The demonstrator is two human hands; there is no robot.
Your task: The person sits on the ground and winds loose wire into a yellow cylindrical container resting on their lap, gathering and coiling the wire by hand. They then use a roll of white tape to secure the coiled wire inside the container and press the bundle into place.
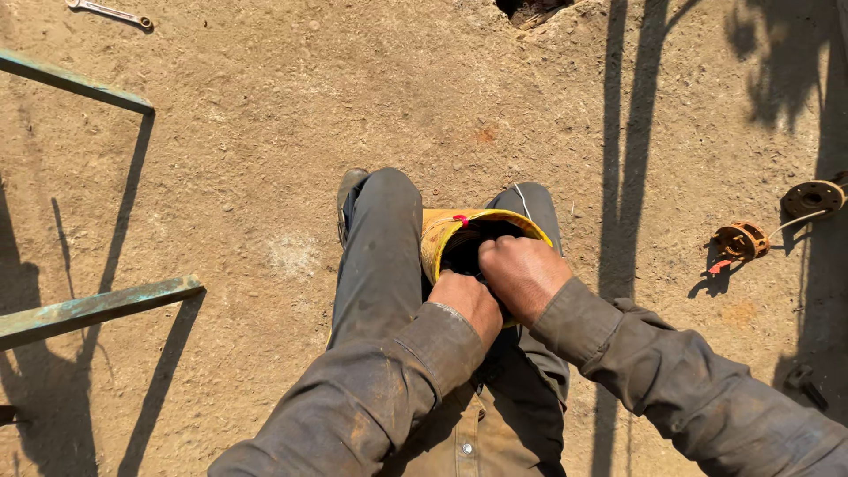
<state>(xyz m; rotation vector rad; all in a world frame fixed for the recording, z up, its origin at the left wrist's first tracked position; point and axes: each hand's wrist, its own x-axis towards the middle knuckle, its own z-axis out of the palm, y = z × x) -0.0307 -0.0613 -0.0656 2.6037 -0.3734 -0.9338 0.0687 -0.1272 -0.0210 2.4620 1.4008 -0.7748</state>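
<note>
While we sit over the dirt ground [265, 132], our left hand [468, 303] grips the near rim of the yellow fabric pouch [439, 231] held between our knees, and our right hand [521, 274] reaches inside, fingers hidden; next comes careful feeling within.

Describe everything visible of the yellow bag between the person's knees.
The yellow bag looks like worn, stained cloth or leather, its mouth pulled open to a dark inside, with a small red mark on the rim. It sits upright between the person's trousered legs, which press both sides. The right hand reaches into the opening, fingers hidden; the left hand has a grip on the near edge. Its lower part is hidden behind hands and sleeves.
</note>
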